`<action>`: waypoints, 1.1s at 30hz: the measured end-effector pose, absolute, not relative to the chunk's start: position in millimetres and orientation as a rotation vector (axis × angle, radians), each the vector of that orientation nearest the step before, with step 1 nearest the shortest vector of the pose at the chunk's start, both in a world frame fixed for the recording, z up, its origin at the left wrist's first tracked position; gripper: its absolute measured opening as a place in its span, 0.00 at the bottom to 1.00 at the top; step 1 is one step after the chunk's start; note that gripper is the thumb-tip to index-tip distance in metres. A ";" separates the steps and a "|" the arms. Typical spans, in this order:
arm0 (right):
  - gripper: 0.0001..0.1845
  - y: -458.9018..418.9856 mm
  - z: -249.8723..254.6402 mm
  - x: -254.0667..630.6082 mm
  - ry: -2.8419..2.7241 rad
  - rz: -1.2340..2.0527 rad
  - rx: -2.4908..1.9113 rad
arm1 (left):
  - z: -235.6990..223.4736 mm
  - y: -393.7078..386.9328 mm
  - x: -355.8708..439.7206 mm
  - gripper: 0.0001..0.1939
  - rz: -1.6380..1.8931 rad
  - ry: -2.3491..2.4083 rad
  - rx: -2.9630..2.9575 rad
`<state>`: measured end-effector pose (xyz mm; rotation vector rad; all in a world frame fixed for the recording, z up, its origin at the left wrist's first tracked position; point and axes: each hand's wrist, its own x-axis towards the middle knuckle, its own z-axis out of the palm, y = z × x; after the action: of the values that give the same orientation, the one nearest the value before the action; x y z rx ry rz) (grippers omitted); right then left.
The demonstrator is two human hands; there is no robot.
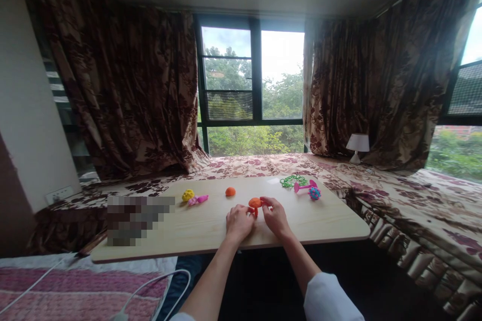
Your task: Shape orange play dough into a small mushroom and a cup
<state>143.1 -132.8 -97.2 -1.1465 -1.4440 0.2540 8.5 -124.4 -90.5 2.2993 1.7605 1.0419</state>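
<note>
Near the table's front edge, an orange mushroom-shaped piece of what looks like modelling clay [255, 202] stands upright, cap on top and stem below. My left hand [240, 221] is closed, its fingertips at the stem's left side. From the right, my right hand [275, 216] pinches the edge of the cap with thumb and fingers. Behind them sits a rounded orange lump [230, 191]. Toward the left lie a yellow bumpy ball [187, 195] and a pink piece [198, 200], touching or nearly so.
The pale wooden table [211, 233] has rounded corners. At its back right are green loops [292, 181], a pink dumbbell-shaped toy [301, 187] and a blue knobbly ball [315, 193]. A blurred-out patch covers its left end. A white lamp [357, 143] stands on the window ledge.
</note>
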 end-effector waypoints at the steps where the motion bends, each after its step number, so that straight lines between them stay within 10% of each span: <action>1: 0.16 -132.7 -97.4 143.1 -1.444 0.254 -1.150 | -90.8 -124.4 8.6 0.13 1.043 1.762 2.299; 33: 0.20 -126.9 -101.9 146.7 -1.355 0.309 -1.225 | -92.7 -123.0 8.2 0.14 1.003 1.756 2.316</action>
<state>146.7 -126.9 -101.9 -1.2254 -1.3546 0.3085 8.2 -123.0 -92.7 2.3163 1.7558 1.0032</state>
